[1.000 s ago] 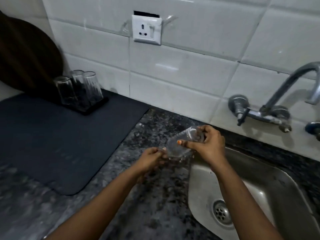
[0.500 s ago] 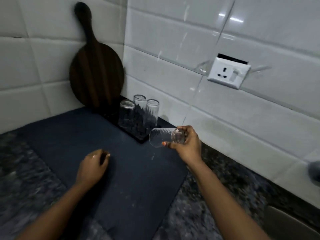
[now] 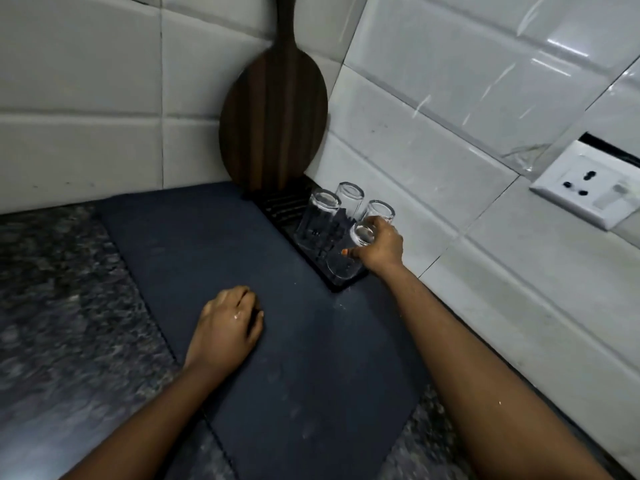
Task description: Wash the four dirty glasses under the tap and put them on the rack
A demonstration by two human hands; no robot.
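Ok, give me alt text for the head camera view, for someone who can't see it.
A person's right hand holds an upside-down glass at the near end of a black rack, beside three other inverted glasses. The left hand rests on a dark mat; a round wooden board leans in the tiled corner.

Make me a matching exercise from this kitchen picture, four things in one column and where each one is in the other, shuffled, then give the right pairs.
Column one:
1. wooden board
2. wall socket
3. left hand
4. fourth glass

Column two:
A. held by the right hand over the near end of the rack
B. resting on the dark mat
C. leaning in the tiled corner
D. mounted on the wall at far right

Pairs: 1-C, 2-D, 3-B, 4-A
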